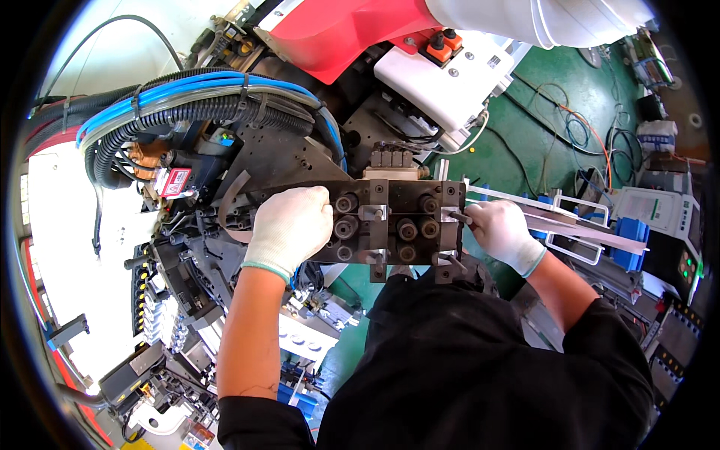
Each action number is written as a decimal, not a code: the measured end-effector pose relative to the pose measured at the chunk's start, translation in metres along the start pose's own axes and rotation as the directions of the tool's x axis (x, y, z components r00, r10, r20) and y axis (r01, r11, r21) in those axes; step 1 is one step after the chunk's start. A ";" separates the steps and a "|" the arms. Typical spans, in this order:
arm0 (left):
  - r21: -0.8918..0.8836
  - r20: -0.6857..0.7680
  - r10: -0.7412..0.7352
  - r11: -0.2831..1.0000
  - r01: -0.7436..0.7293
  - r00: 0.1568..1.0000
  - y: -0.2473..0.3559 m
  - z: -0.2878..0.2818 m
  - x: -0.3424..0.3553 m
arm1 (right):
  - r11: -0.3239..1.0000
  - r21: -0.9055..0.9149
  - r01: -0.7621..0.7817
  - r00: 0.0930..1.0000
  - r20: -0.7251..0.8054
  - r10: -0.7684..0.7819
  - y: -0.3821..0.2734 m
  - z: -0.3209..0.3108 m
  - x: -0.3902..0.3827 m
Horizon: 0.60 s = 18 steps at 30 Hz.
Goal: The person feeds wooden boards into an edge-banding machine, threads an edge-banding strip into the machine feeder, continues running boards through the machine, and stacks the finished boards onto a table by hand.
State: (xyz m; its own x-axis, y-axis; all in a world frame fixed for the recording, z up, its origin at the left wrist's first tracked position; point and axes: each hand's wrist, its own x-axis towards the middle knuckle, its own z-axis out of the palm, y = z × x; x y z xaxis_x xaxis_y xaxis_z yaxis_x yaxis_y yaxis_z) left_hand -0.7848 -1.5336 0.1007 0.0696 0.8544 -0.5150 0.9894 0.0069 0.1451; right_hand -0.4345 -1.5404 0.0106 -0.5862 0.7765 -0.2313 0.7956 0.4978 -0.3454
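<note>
While the right hand point(504, 234) has fingers pinching a lever point(459, 217) on the roller block point(403, 201) ahead of the torso point(457, 360), left hand point(291, 229) covers block's left end, fingers curled; can't tell on what.

A red-and-white label point(175, 182) sits on a dark block point(199, 171) below the blue hoses point(217, 79); right of the hoses, a white housing point(435, 84) bears a small label point(493, 61); neither's print is legible
</note>
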 end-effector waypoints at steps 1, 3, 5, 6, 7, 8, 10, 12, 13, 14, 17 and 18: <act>0.004 -0.007 0.015 1.000 -0.015 1.000 0.000 0.006 0.008 | 0.997 -0.024 -0.068 0.989 0.132 0.070 0.000 -0.007 0.002; -0.010 -0.045 0.002 1.000 -0.003 0.999 -0.004 -0.004 -0.005 | 0.998 0.028 -0.052 0.997 0.063 0.050 -0.002 -0.022 -0.003; -0.110 -0.131 -0.045 0.993 0.031 0.990 -0.007 -0.023 -0.030 | 0.998 0.063 0.013 0.999 -0.050 -0.010 0.008 -0.040 -0.013; -0.156 -0.252 -0.070 0.987 0.030 0.965 -0.006 -0.033 -0.052 | 0.996 0.084 -0.031 1.000 0.005 0.030 0.012 -0.056 -0.020; -0.422 -0.298 -0.168 0.906 0.028 0.940 -0.011 -0.035 -0.071 | 0.994 0.090 -0.064 0.998 0.023 0.062 0.021 -0.064 -0.028; -0.722 -0.137 -0.347 0.676 0.145 0.928 -0.002 -0.048 -0.093 | 0.990 0.097 -0.104 0.994 0.041 0.100 0.033 -0.067 -0.038; -0.843 -0.234 -0.314 0.537 -0.031 0.920 -0.016 -0.035 -0.153 | 0.987 0.070 -0.144 0.978 0.163 0.131 0.051 -0.069 -0.049; -0.993 0.011 -0.278 0.111 0.044 0.960 -0.031 0.000 -0.205 | 0.986 0.063 -0.157 0.984 0.101 0.150 0.068 -0.048 -0.058; -0.998 0.047 -0.125 0.039 0.052 0.991 -0.034 0.021 -0.224 | 0.989 0.035 -0.146 0.988 0.058 0.144 0.058 -0.043 -0.050; -0.965 0.234 0.020 0.131 0.229 0.972 -0.034 0.034 -0.225 | 0.990 0.001 -0.144 0.989 0.017 0.144 0.045 -0.036 -0.043; -0.966 0.156 0.051 0.218 0.141 0.987 0.006 0.115 -0.196 | 0.998 -0.018 -0.060 0.998 -0.018 0.059 0.022 -0.015 -0.019; -0.931 0.067 0.081 0.363 0.034 0.994 0.007 0.146 -0.180 | 0.997 -0.037 -0.067 0.998 -0.006 0.066 0.015 -0.015 -0.014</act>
State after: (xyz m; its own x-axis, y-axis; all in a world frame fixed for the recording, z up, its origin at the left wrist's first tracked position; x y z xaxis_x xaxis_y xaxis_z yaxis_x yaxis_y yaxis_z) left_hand -0.7714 -1.7635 0.0708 0.1576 0.8152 -0.5574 0.2424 0.5152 0.8221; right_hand -0.4121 -1.5381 0.0218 -0.5311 0.8102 -0.2479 0.8379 0.4588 -0.2956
